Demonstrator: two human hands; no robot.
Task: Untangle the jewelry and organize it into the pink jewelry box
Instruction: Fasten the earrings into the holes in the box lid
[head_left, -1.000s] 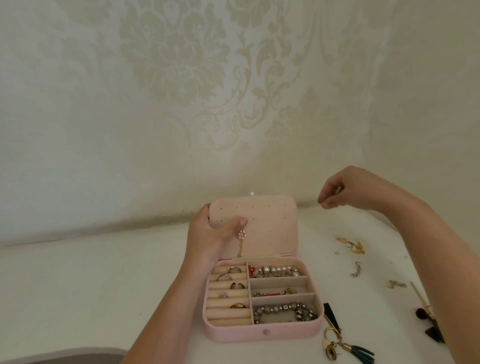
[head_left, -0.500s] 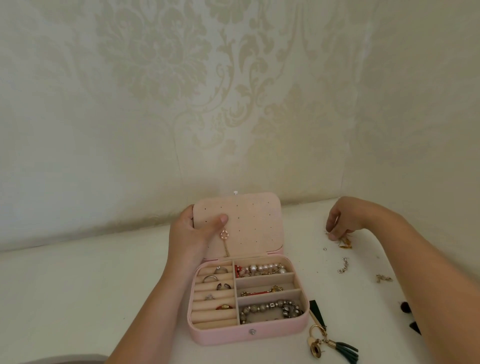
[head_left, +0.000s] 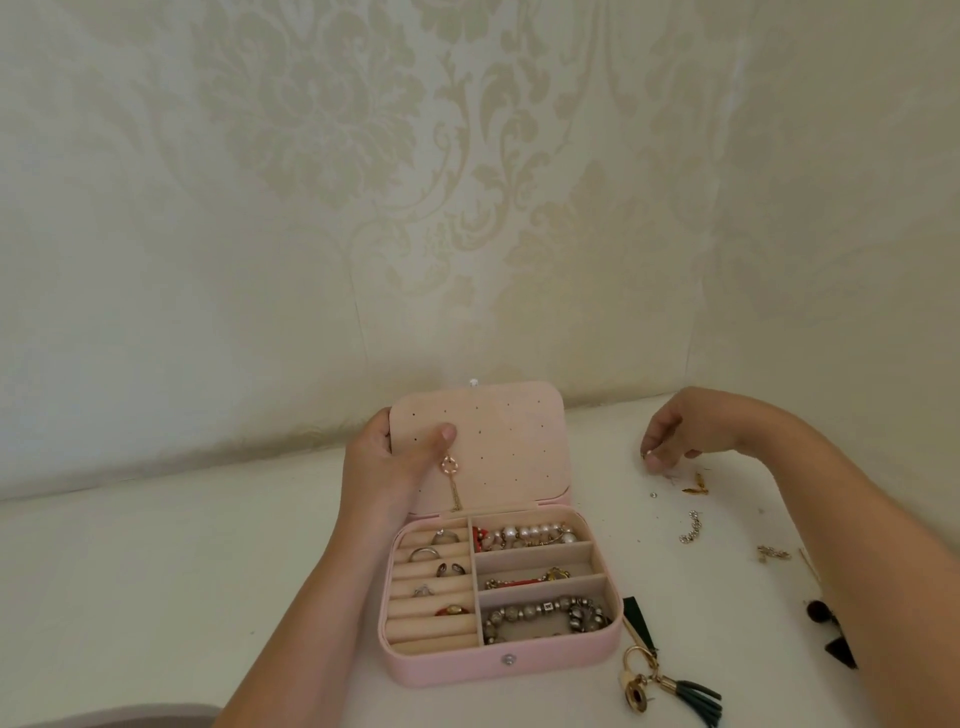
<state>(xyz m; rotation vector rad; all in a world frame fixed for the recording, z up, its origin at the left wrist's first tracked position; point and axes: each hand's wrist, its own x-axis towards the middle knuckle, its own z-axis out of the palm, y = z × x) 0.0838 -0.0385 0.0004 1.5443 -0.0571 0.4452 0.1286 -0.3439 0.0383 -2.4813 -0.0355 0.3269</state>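
Pink jewelry box (head_left: 467, 670) sits open on the white table (head_left: 156, 571), at the 6 o'clock end of the view, with its lid (head_left: 519, 452) tipped up toward the patterned wall (head_left: 311, 208). The left hand (head_left: 384, 462) grips the lid's 9 o'clock edge, thumb (head_left: 447, 431) pressed flat on the inner face and the other fingers hidden behind it. A gold dangle earring (head_left: 451, 465) hangs on the lid just below the thumb.

Inside the box, the 9 o'clock half holds rings (head_left: 428, 553) tucked into padded rolls. The 3 o'clock half has three compartments: a pearl bracelet (head_left: 535, 535) in the far one, a red and gold piece (head_left: 530, 579) in the middle, and a grey bead bracelet (head_left: 550, 613) in the near one.

The right hand (head_left: 675, 436) hangs low over the table at about 2 o'clock from the box, its fingertips (head_left: 652, 457) drawn close together and pointing down; I cannot tell whether they pinch anything.

Loose on the table near that hand lie a gold leaf earring (head_left: 696, 483), a tiny stud (head_left: 653, 495) and two short sparkly chain pieces (head_left: 691, 530). At 4 o'clock from the box lies a key ring with a green tassel (head_left: 670, 686), just beside the box corner.
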